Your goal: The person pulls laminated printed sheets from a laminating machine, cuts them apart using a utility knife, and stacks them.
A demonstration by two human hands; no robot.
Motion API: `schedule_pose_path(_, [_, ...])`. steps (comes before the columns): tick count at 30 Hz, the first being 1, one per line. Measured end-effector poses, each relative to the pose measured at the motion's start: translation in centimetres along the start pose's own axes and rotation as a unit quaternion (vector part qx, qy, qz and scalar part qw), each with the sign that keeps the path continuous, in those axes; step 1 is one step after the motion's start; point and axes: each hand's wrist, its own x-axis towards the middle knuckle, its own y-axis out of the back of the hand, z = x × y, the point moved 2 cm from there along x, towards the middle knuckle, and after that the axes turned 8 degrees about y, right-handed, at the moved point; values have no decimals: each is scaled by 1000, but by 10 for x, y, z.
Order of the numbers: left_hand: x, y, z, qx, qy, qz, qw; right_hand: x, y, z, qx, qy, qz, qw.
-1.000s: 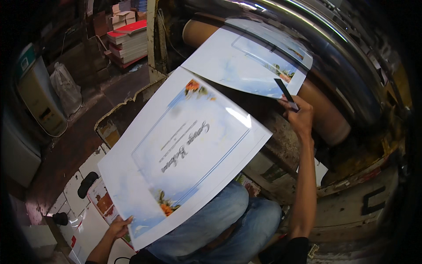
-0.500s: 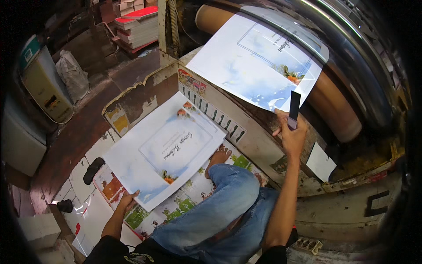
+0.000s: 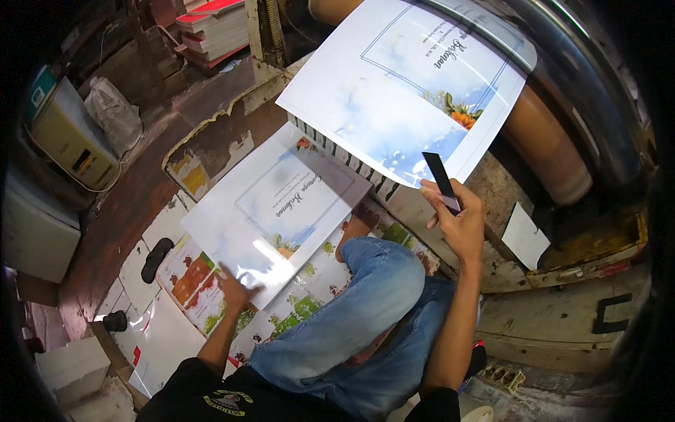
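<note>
A glossy printed sheet [image 3: 401, 105], with a blue frame and orange flowers, hangs out of the machine's rollers at the upper right. My right hand [image 3: 463, 221] pinches its near corner while also gripping a flat black blade-like tool [image 3: 439, 174] that points up and away. Below and to the left lies a similar printed sheet [image 3: 246, 179], apparently on top of a pile, glare along its near part. My left hand [image 3: 236, 290] is at the pile's near left edge, fingers spread; whether it touches the paper is hard to tell.
A shiny metal roller [image 3: 576, 77] and a brown roller [image 3: 552, 148] fill the right. A worn low panel [image 3: 225, 133] borders the pile. My bent leg [image 3: 351, 302] sits close to the pile. Red-covered stacks [image 3: 214, 32] stand at the back; a black sandal [image 3: 157, 260] lies left.
The sheet at the rollers has come farther out toward the lower left, its corner in my right hand. My left hand has let go of the lower sheet's corner and moved right, fingers spread.
</note>
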Motion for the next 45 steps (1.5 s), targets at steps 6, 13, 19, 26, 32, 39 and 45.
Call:
schedule_pose_path(6, [-8, -21, 6, -26, 104, -184, 977, -2, -23, -10, 12, -62, -100, 993])
schedule_pose_path(13, [16, 3, 37, 41, 37, -155, 986, 15, -45, -36, 80, -104, -243, 961])
schedule_pose_path(19, [3, 118, 221, -681, -167, -529, 479, 22, -45, -32, 101, -117, -334, 930])
schedule_pose_path(26, [31, 180, 272, -761, 42, -458, 459, 34, -73, -39, 136, -95, -422, 891])
schedule_pose_path(32, [32, 196, 248, -712, -7, -391, 584, 51, -65, -38, 268, -75, -301, 912])
schedule_pose_path(39, [32, 194, 196, -683, 50, -418, 597, 41, 2, -51, -78, -33, 143, 986])
schedule_pose_path(45, [21, 230, 165, -656, 67, -401, 636, -119, 88, -46, -329, -147, 132, 923])
